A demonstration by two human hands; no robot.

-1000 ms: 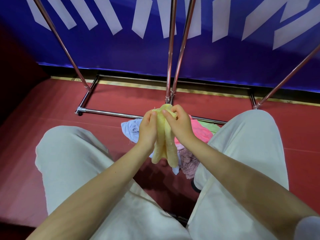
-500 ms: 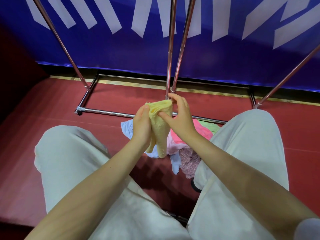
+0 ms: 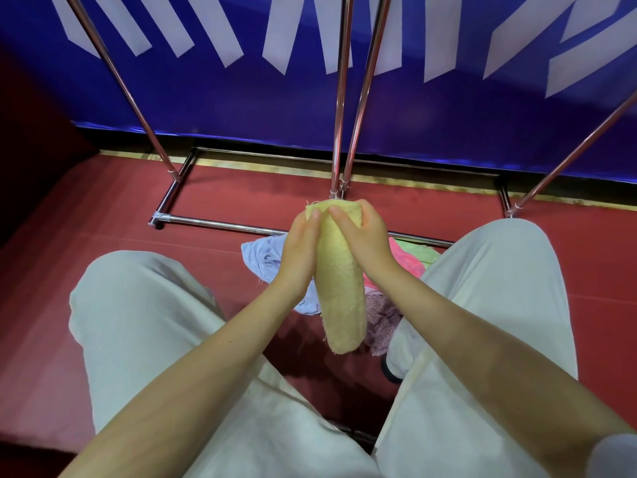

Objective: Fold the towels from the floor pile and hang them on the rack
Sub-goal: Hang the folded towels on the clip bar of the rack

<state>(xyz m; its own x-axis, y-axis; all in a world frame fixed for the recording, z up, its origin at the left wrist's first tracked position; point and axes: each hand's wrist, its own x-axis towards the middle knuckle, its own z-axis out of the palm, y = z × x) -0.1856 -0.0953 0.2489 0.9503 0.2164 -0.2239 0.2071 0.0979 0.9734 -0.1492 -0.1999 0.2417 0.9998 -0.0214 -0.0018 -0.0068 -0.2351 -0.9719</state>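
Observation:
A yellow towel, folded into a long narrow strip, hangs down between my knees. My left hand pinches its top left edge and my right hand grips the top right edge, both close together. Below them on the red floor lies the towel pile: a light blue one, a pink one, a green one and a mauve patterned one. The chrome rack stands just beyond, its poles rising out of the frame.
My two legs in pale trousers frame the pile left and right. The rack's base bars lie on the red floor ahead. A blue banner wall closes the back. A dark area lies at the left.
The yellow towel was bunched and shorter between my hands; now it hangs as one longer smooth strip, with both hands gripping its top edge a little higher.

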